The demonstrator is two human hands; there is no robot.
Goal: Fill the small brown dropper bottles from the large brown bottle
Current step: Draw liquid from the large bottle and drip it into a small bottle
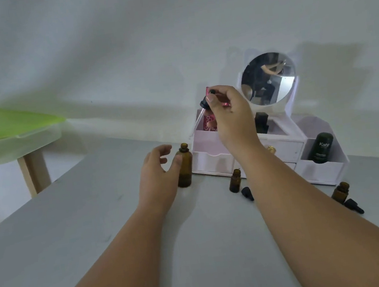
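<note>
Grey table (92, 218) at frame centre holds the upright large brown bottle (184, 168), left hand (156, 174) loosely spread, thumb against it, while the right hand (227, 111) pinches a dropper (203, 109) (pipette slanting down-left) just upper-right of its open mouth.

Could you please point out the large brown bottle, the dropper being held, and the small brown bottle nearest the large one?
large brown bottle (184, 169): head view, middle of its body.
dropper (203, 104): head view, its black collar.
small brown bottle (235, 182): head view, its body.
</note>
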